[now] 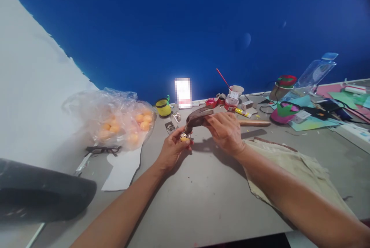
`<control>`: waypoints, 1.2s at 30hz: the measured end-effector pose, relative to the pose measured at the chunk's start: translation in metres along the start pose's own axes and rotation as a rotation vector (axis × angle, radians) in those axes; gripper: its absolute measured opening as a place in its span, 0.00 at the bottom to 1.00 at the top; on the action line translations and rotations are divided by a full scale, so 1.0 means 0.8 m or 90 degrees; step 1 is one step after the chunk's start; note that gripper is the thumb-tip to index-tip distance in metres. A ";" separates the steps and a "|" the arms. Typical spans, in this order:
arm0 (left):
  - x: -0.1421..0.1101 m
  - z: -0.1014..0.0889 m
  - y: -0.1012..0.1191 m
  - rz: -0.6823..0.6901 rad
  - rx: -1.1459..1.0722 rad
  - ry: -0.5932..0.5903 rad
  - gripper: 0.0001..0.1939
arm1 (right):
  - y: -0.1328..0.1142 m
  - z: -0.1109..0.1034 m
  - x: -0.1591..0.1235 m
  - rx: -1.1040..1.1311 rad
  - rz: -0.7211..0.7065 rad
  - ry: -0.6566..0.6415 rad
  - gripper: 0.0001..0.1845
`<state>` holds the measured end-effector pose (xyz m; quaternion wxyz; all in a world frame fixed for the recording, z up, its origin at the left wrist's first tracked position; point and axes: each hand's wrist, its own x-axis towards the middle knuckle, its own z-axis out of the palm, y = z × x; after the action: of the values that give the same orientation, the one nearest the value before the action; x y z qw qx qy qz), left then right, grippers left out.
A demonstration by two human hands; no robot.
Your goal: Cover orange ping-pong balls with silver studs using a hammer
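My left hand (172,147) is closed around a small orange ball (185,139) whose upper part is covered with shiny silvery pieces. In my right hand (227,132) is a claw hammer, gripped near its head (199,118), with the wooden handle (256,123) sticking out to the right. The hammer's striking face is down at the top of the ball; whether it touches, I cannot tell. Just beyond my left hand lie a flat piece of small silvery tiles (170,127) and a crumpled shiny piece (177,117).
Clear plastic bags (124,120) of orange balls lie at left, near eyeglasses (103,150) and a dark cylinder (46,190). Toward the wall stand a yellow container (163,107), a bright pixelated object (183,93) and a white cup (236,90). A beige cloth (289,167) lies right, below coloured papers (315,122).
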<state>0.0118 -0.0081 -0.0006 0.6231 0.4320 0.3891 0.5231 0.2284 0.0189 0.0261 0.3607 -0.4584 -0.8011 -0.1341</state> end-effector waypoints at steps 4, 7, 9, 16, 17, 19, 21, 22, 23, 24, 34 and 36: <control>-0.001 0.001 0.004 -0.009 -0.015 -0.009 0.25 | 0.001 0.001 0.000 -0.027 -0.023 0.133 0.14; -0.001 0.002 0.002 -0.024 -0.046 -0.019 0.24 | -0.003 0.003 0.000 -0.054 -0.095 0.132 0.12; 0.000 0.001 0.000 -0.036 -0.061 -0.019 0.25 | -0.002 0.003 0.001 -0.068 -0.110 0.130 0.09; 0.000 -0.002 0.006 -0.065 -0.084 -0.017 0.28 | 0.006 0.001 0.003 -0.056 -0.064 0.143 0.14; -0.001 -0.001 0.007 -0.066 -0.089 -0.020 0.27 | 0.005 0.002 0.003 -0.061 -0.078 0.122 0.14; -0.001 -0.001 0.006 -0.069 -0.098 -0.022 0.27 | 0.003 0.002 0.002 -0.071 -0.097 0.098 0.12; 0.000 -0.001 0.005 -0.067 -0.105 -0.017 0.28 | 0.003 -0.001 0.003 -0.073 -0.089 0.120 0.11; 0.001 -0.002 0.005 -0.067 -0.107 -0.015 0.28 | 0.003 -0.003 0.004 -0.070 -0.078 0.141 0.11; 0.001 -0.002 0.005 -0.068 -0.108 -0.013 0.29 | 0.003 -0.004 0.004 -0.064 -0.068 0.159 0.11; 0.001 -0.003 0.006 -0.067 -0.110 -0.012 0.29 | 0.003 -0.005 0.005 -0.057 -0.059 0.170 0.12; -0.001 -0.002 0.011 -0.089 -0.126 -0.030 0.27 | 0.002 0.000 0.003 -0.056 -0.044 0.142 0.12; 0.000 -0.002 0.009 -0.082 -0.113 -0.033 0.26 | 0.002 0.001 0.002 -0.059 -0.040 0.149 0.13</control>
<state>0.0081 -0.0075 0.0059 0.7013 0.3627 0.3519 0.5028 0.2291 0.0212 0.0269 0.4258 -0.4307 -0.7603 -0.2348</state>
